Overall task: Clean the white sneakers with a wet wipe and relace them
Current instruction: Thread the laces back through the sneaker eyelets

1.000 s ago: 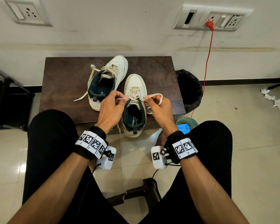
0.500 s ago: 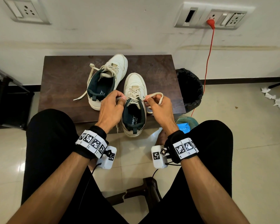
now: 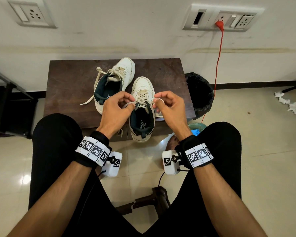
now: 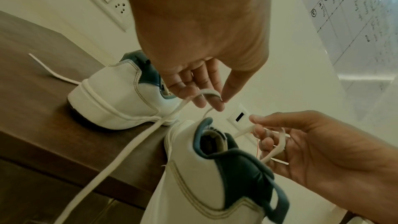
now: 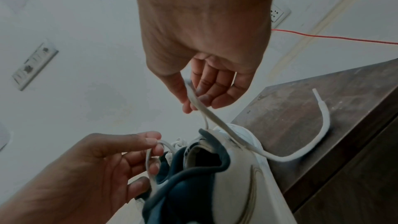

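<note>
head view looks down, wrist views close, sharing near sneaker

A low table stands against the wall, directly in front of a seated person's knees. Two sneakers sit on it, toes toward the wall. The left sneaker lies farther back; the right sneaker is nearer, its heel overhanging the table's front edge. The left hand and right hand hover on either side of the nearer sneaker, each pinching a lace end. A bin stands on the floor just right of the table. Wall sockets sit above, with a cable hanging down behind the bin.
</note>
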A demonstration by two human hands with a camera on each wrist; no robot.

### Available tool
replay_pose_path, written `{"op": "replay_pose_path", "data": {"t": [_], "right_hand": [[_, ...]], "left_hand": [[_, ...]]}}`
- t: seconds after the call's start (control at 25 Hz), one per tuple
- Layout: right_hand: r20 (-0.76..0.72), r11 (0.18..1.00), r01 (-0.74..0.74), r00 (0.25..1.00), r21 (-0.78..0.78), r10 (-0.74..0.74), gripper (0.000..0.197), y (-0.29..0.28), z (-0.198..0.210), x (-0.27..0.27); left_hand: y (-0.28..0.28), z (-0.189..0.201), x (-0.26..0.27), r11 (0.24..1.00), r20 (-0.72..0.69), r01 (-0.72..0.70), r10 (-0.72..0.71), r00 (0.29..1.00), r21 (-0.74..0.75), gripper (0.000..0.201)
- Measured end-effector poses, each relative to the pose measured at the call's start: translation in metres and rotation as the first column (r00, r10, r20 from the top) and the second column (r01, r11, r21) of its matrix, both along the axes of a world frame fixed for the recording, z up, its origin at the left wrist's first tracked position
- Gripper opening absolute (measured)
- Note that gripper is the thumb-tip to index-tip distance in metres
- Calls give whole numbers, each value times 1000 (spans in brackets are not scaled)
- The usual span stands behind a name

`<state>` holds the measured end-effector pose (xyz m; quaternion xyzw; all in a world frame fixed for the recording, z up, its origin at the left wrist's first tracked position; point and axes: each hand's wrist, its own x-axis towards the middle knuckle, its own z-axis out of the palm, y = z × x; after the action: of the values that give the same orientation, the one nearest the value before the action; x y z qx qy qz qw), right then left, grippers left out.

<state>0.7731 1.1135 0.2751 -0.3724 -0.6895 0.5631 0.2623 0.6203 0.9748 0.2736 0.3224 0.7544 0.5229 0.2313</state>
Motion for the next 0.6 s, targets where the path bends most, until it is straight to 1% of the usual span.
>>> {"op": "replay_pose_path", "data": {"t": [0.08,0.16,0.24,0.32,0.44,0.52,0.6], "right_hand": [[-59,1000,-24,998,-15,23,15,-7,7,2],[-154,997,-54,987,-54,45,17,-13,18,6],[-235,990,-106,968,-90,82,25,-16,26,9],[-273,985,-138,956,-108,104,31,-20,33,14],[-269,987,-136,957,-87,108,35,-25,38,19],[-279,986,-147,953,-74,122,37,-30,41,21],[-326,981,-176,935,-86,139,35,-34,45,22]], "left_hand": [[-6,6,2,998,35,27,-29,999,60,11],[-10,12,4,991,90,59,-70,994,120,12],[-13,15,5,980,132,87,-111,985,177,19],[-15,19,9,973,125,109,-136,983,205,31],[-18,24,18,968,106,127,-152,983,216,47],[-21,27,24,967,68,134,-152,986,217,52],[-23,30,28,968,32,134,-144,989,210,51]]}}
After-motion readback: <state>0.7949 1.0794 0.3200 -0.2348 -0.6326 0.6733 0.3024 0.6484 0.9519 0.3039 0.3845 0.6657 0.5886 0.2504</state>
